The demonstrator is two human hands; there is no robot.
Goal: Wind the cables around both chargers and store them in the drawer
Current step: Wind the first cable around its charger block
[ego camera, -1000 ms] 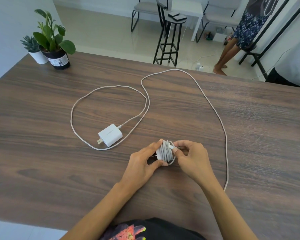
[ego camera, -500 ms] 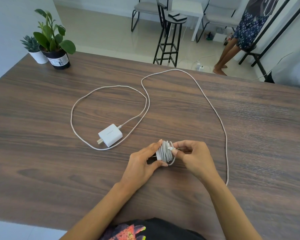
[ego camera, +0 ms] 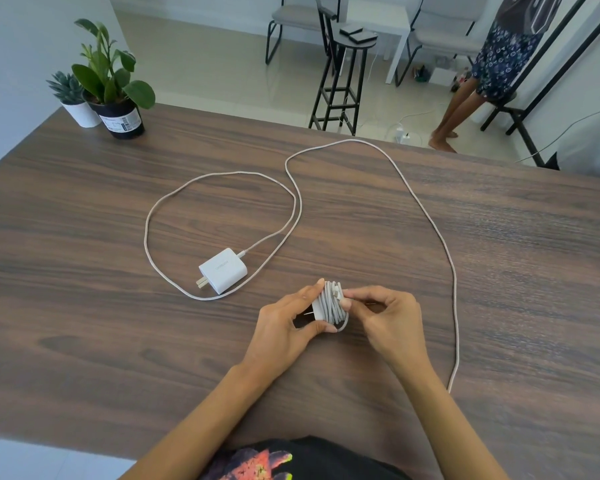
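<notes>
One white charger (ego camera: 329, 303) is held just above the near middle of the wooden tabletop (ego camera: 84, 306), its cable already wound in tight turns around the body. It is gripped from the left by the left hand (ego camera: 284, 327), thumb and fingers closed on its sides with the prongs pointing left, while the cable's plug end is pinched against the coil by the right hand (ego camera: 385, 320), apparently to be tucked in. This first winding is judged nearly complete. The second charger (ego camera: 223, 270) lies flat to the far left of the hands, untouched, and its long cable (ego camera: 440, 237) is spread loose in a loop on the left and a wide arc that runs to the tabletop's near right. That winding is left to do, as is the storing of both; no drawer is seen.
</notes>
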